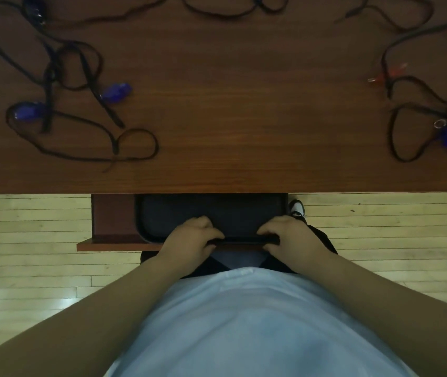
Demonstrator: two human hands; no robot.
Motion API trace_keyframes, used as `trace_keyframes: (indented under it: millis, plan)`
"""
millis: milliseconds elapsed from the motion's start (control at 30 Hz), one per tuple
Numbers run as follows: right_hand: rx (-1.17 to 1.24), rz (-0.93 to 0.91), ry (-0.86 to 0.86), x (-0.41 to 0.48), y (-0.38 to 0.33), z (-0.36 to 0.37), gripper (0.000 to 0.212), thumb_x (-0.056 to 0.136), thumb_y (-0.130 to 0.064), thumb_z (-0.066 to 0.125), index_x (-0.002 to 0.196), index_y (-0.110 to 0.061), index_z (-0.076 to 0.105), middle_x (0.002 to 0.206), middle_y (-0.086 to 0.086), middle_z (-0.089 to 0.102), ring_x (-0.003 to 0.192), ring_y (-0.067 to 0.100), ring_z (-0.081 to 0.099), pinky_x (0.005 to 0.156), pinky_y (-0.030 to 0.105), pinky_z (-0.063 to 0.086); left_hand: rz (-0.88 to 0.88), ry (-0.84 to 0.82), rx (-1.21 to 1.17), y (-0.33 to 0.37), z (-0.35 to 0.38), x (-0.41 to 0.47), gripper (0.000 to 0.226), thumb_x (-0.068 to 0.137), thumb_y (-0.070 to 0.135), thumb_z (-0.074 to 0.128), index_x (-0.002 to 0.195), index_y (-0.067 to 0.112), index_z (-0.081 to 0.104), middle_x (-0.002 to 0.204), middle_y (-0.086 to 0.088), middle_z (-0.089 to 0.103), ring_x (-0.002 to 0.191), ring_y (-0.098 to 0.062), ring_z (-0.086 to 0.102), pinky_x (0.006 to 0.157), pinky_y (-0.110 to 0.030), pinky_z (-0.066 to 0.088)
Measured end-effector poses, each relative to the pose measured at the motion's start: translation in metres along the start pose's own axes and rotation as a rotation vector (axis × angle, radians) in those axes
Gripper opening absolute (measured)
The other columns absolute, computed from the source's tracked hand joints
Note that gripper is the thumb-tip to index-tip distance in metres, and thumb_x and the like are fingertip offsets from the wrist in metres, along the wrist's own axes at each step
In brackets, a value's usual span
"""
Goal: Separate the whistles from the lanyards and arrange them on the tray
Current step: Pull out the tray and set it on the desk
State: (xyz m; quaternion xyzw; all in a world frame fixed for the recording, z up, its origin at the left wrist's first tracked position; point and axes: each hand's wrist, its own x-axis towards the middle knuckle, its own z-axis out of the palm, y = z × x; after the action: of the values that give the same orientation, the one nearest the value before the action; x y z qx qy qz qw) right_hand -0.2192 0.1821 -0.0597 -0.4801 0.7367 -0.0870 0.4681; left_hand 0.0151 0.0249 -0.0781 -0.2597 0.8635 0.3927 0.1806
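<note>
The left hand (pixel 192 236) and right hand (pixel 289 235) each curl their fingers over the near rim of a dark tray (pixel 217 210) lying in a drawer (pixel 110 221) under the table's (pixel 230 118) near edge, seemingly to lift it out. Blue and red whistles (pixel 113 93), not yet detached from black lanyards (pixel 80 148), lie near the left and right edges.

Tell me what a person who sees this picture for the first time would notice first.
First, at the centre, the left hand and the right hand grip the near rim of a dark tray that lies in an open drawer below the table edge. Next, black lanyards lie tangled on the table at left and right, with blue whistles among them and red whistles, blurred, at the right.
</note>
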Motion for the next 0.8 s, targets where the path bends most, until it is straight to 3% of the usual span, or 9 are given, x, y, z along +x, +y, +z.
trace_keyframes:
  millis: [133, 233, 300, 467, 533, 633, 733, 800]
  plan:
    - [-0.139, -0.064, -0.081, -0.001, -0.002, -0.002, 0.044, 0.089, -0.011, 0.07, 0.131, -0.023, 0.067, 0.126, -0.001, 0.065, 0.118, 0.02, 0.058, 0.104, 0.026, 0.042, 0.089, 0.046, 0.109, 0.001, -0.005, -0.006, 0.031, 0.083, 0.013, 0.081, 0.113, 0.022, 0.078, 0.097, -0.001, 0.066, 0.088, -0.025, 0.065, 0.069, -0.039, 0.059]
    - [-0.163, -0.115, -0.061, -0.003, -0.004, -0.005, 0.043, 0.09, -0.01, 0.067, 0.131, -0.022, 0.068, 0.125, 0.001, 0.066, 0.118, 0.023, 0.06, 0.104, 0.032, 0.045, 0.159, 0.074, 0.224, 0.003, -0.006, -0.011, 0.037, 0.072, 0.007, 0.09, 0.104, 0.021, 0.081, 0.086, 0.001, 0.067, 0.072, -0.023, 0.064, 0.051, -0.033, 0.057]
    - [-0.177, -0.157, -0.036, -0.007, -0.005, -0.008, 0.041, 0.092, -0.012, 0.067, 0.132, -0.023, 0.069, 0.125, 0.0, 0.068, 0.117, 0.023, 0.061, 0.103, 0.033, 0.047, 0.208, 0.109, 0.268, 0.006, -0.008, -0.013, 0.042, 0.067, 0.004, 0.091, 0.104, 0.019, 0.081, 0.087, 0.001, 0.067, 0.069, -0.023, 0.063, 0.048, -0.031, 0.055]
    - [-0.232, -0.28, 0.094, -0.02, -0.013, -0.023, 0.034, 0.09, -0.017, 0.075, 0.121, -0.03, 0.075, 0.108, -0.007, 0.077, 0.096, 0.02, 0.068, 0.083, 0.024, 0.045, 0.255, 0.18, 0.338, 0.018, -0.029, -0.022, 0.044, 0.067, 0.007, 0.093, 0.107, 0.018, 0.08, 0.081, 0.0, 0.064, 0.068, -0.022, 0.061, 0.05, -0.028, 0.052]
    - [-0.195, -0.296, 0.094, -0.024, -0.018, -0.033, 0.034, 0.09, -0.023, 0.076, 0.122, -0.035, 0.074, 0.108, -0.012, 0.076, 0.097, 0.013, 0.066, 0.084, 0.023, 0.039, 0.276, 0.193, 0.328, 0.024, -0.038, -0.027, 0.039, 0.072, 0.01, 0.091, 0.108, 0.019, 0.08, 0.08, 0.001, 0.063, 0.067, -0.021, 0.06, 0.049, -0.028, 0.052]
    - [-0.137, -0.296, 0.047, -0.035, -0.025, -0.044, 0.034, 0.09, -0.028, 0.075, 0.12, -0.042, 0.073, 0.107, -0.02, 0.074, 0.097, -0.002, 0.058, 0.089, 0.027, 0.042, 0.265, 0.153, 0.293, 0.036, -0.049, -0.043, 0.038, 0.074, 0.012, 0.091, 0.109, 0.021, 0.079, 0.081, 0.004, 0.064, 0.069, -0.018, 0.06, 0.049, -0.029, 0.055]
    - [-0.026, -0.251, 0.079, -0.053, -0.032, -0.054, 0.03, 0.088, -0.03, 0.079, 0.115, -0.043, 0.075, 0.099, -0.03, 0.069, 0.094, -0.015, 0.054, 0.089, 0.017, 0.042, 0.187, 0.107, 0.202, 0.054, -0.069, -0.057, 0.027, 0.091, 0.019, 0.077, 0.117, 0.026, 0.077, 0.091, 0.007, 0.065, 0.083, -0.014, 0.058, 0.066, -0.033, 0.057]
    - [0.057, -0.22, 0.129, -0.061, -0.04, -0.06, 0.028, 0.087, -0.031, 0.08, 0.113, -0.042, 0.077, 0.096, -0.032, 0.066, 0.096, -0.013, 0.058, 0.083, 0.007, 0.042, 0.132, 0.091, 0.089, 0.063, -0.088, -0.06, 0.025, 0.1, 0.024, 0.066, 0.122, 0.03, 0.074, 0.097, 0.013, 0.064, 0.092, -0.008, 0.054, 0.08, -0.032, 0.052]
